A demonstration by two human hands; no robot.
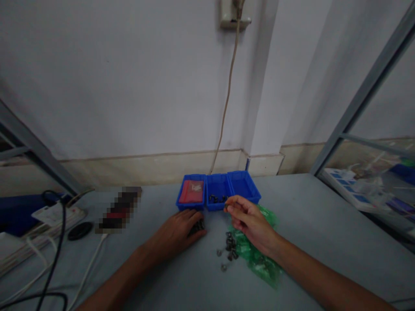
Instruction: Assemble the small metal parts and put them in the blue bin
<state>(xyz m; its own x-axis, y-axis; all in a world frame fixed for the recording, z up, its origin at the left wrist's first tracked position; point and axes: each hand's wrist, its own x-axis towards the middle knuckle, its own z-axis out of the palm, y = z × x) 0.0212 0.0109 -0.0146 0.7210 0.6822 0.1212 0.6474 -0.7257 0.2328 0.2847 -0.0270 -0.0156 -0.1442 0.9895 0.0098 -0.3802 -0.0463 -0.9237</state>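
Note:
My left hand (181,231) rests on the table, its fingers and thumb curled around several small dark metal fittings (200,224) that look like screws. My right hand (243,216) is raised at the front of the middle blue bin (218,183), thumb and fingertips pinched together. What that pinch holds is too small to make out. A few dark metal pieces (214,198) lie inside the middle bin. Between the hands, a loose heap of similar metal fittings (231,246) lies on the table. Crumpled green plastic bags (264,263) spread beneath my right hand and wrist.
A left blue bin (181,206) holds a red packet (191,192); a right blue bin (244,183) stands beside the middle one. A blurred device (119,211), a black disc (80,231) and cables lie left. Plastic-wrapped items (366,185) sit beyond the right frame.

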